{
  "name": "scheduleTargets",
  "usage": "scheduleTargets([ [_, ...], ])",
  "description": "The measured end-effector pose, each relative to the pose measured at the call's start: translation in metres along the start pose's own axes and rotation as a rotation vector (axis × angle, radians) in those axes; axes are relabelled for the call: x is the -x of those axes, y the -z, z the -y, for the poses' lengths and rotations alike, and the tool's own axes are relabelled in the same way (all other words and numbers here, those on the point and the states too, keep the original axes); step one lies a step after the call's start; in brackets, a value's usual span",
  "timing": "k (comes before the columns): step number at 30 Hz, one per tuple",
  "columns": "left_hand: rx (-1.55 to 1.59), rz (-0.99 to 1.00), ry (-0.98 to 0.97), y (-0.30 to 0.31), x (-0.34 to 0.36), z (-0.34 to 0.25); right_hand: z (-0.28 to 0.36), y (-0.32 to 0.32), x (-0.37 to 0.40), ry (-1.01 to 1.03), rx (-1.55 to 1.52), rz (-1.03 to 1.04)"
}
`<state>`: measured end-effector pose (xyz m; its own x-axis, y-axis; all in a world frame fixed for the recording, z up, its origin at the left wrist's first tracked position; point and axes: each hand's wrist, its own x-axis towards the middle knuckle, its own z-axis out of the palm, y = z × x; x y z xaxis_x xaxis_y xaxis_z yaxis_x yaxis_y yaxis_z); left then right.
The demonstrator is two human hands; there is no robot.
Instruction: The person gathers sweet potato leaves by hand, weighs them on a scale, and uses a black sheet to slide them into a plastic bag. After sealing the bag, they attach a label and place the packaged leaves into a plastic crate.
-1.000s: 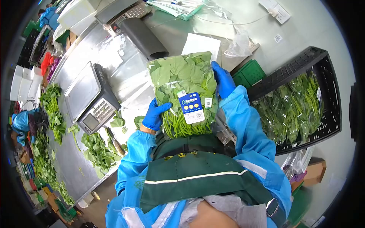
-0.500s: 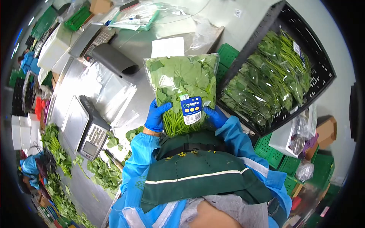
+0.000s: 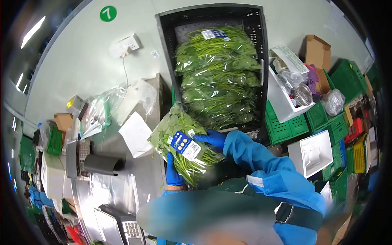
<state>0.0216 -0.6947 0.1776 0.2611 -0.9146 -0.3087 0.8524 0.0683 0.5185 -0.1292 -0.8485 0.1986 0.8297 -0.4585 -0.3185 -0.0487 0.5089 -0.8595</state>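
Note:
A clear bag of leafy greens (image 3: 173,122) with a blue and white label (image 3: 185,146) is held in front of me, tilted. My left hand (image 3: 174,173), in a blue glove, grips its lower left side with the thumb over the front. On the other side, my right hand (image 3: 213,139), also blue-gloved, closes on the right edge near the label, its fingers partly hidden. Just beyond the bag stands a black crate (image 3: 264,53) in which several similar bags of greens (image 3: 220,61) lie in overlapping rows.
To the left, the metal table (image 3: 141,175) carries a white paper sheet (image 3: 135,134), a dark curved tube (image 3: 102,164), clear plastic bags (image 3: 112,192) and a scale (image 3: 122,224). Green crates (image 3: 286,126) and white foam boxes (image 3: 310,153) are stacked at the right.
My view has turned right toward the black crate, which now sits ahead of me. The held bag has tilted and come close to the crate's near edge, still in both hands.

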Motion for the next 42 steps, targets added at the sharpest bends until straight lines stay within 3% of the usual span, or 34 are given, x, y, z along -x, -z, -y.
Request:
scheduleTargets([
  [1,0.004,-0.014,-0.04,-0.006,0.001,0.003,0.003,0.005,0.003,0.038,0.204,-0.075],
  [3,0.163,0.009,-0.062,-0.023,-0.003,0.001,0.007,0.022,0.008,0.112,0.293,-0.127],
  [4,0.131,0.118,-0.063,-0.043,0.003,-0.004,0.028,0.013,0.026,0.026,0.219,-0.3],
  [5,0.033,0.073,-0.12,-0.075,0.013,-0.011,0.041,0.007,0.036,-0.072,0.153,-0.464],
  [7,0.142,0.166,-0.058,-0.052,-0.003,-0.014,0.044,0.009,0.039,-0.191,0.071,-0.577],
  [8,0.118,0.111,-0.065,-0.054,-0.007,-0.014,0.034,0.023,0.036,-0.234,0.089,-0.546],
  [10,0.107,0.098,-0.07,-0.066,-0.015,-0.016,0.013,0.052,0.021,0.114,0.095,-0.379],
  [15,0.103,0.1,-0.166,-0.094,-0.013,-0.018,0.037,0.037,0.027,0.05,0.031,-0.437],
  [17,0.133,0.084,-0.137,-0.094,-0.014,-0.018,0.034,0.034,0.017,0.529,0.205,-0.519],
  [20,0.058,0.025,-0.233,-0.093,-0.017,-0.016,0.053,0.011,0.047,0.786,0.725,-0.534],
  [21,-0.001,0.011,-0.284,-0.095,-0.02,-0.014,0.043,0.0,0.052,0.596,0.389,-0.358],
  [22,-0.003,-0.033,-0.344,-0.11,-0.019,-0.013,0.058,-0.01,0.059,0.76,0.778,-0.232],
  [23,0.096,0.017,-0.354,-0.116,-0.023,-0.012,0.056,-0.018,0.056,0.82,0.785,-0.119],
  [26,0.106,0.08,-0.406,-0.149,-0.029,-0.011,0.069,-0.027,0.045,0.821,0.982,-0.282],
  [28,-0.176,0.099,-0.593,-0.169,-0.031,-0.011,0.082,-0.017,0.033,0.976,0.85,-0.364],
  [31,-0.214,0.284,-0.482,-0.187,-0.042,-0.023,0.138,-0.001,0.046,1.03,1.083,-0.523],
  [32,-0.215,0.298,-0.482,-0.194,-0.044,-0.025,0.156,0.011,0.046,1.143,1.171,-0.614],
  [33,-0.304,0.33,-0.458,-0.202,-0.044,-0.026,0.175,0.024,0.046,1.255,1.26,-0.709],
  [35,-0.481,0.394,-0.413,-0.214,-0.047,-0.026,0.214,0.041,0.054,1.285,1.47,-0.827],
  [38,-0.5,0.429,-0.214,-0.184,-0.06,-0.007,0.257,0.078,0.042,1.164,1.617,-0.821],
  [42,-0.584,0.323,-0.081,-0.168,-0.066,0.013,0.288,0.163,-0.02,1.295,1.762,-0.707],
])
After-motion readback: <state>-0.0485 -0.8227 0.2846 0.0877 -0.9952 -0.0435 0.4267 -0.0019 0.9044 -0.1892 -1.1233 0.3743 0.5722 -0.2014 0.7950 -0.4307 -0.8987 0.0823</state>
